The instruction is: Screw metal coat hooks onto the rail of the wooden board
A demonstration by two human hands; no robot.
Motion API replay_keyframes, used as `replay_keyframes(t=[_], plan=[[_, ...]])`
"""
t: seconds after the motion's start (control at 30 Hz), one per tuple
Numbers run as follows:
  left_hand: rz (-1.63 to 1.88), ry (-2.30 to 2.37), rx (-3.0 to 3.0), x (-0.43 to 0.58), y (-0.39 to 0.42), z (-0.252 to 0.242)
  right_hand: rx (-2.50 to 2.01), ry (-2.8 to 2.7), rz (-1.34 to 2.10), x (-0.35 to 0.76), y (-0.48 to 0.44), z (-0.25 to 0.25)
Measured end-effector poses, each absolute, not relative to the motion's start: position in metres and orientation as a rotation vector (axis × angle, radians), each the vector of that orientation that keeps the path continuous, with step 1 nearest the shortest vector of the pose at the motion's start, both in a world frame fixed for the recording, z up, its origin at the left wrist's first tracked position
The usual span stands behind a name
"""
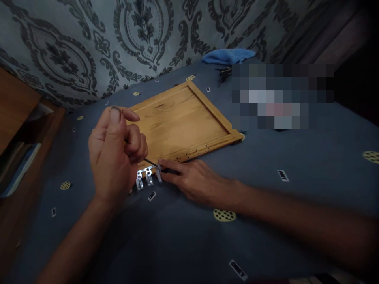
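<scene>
A flat wooden board [183,122] with a raised frame lies on a blue bedsheet [266,177]. A row of small silver metal hooks [148,176] sits along its near edge. My left hand [114,152] is closed around the handle of a thin dark screwdriver [151,161], whose shaft points down toward the hooks. My right hand [192,179] lies low on the sheet, its fingers pinched against the rightmost hook and the screwdriver's tip.
A patterned grey wall rises behind the bed. A blue cloth [227,56] lies at the far edge, with a small dark object [224,73] beside it. A wooden shelf [20,138] with books stands at the left. A blurred patch covers part of the right.
</scene>
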State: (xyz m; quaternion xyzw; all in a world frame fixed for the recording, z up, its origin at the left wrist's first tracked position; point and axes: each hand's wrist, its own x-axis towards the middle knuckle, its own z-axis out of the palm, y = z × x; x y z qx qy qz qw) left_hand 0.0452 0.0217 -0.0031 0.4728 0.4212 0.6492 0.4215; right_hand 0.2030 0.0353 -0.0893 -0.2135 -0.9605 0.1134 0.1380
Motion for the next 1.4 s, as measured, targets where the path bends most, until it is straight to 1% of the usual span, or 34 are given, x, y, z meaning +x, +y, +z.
replay_keyframes(t=[0.5,0.73,0.97,1.4], plan=[[1.676,1.037,1.216,0.050,0.021,-0.007,-0.609,-2.797,0.305,0.203,0.036,-0.086],[1.540,0.927,1.366,0.053,0.018,-0.009,-0.578,-2.797,0.317,0.204,0.036,-0.084],[1.342,0.848,1.335,0.045,0.033,-0.005,-0.611,-2.811,0.272,0.203,0.036,-0.087],[1.258,0.820,1.364,0.043,0.038,-0.003,-0.583,-2.792,0.310,0.204,0.037,-0.087]])
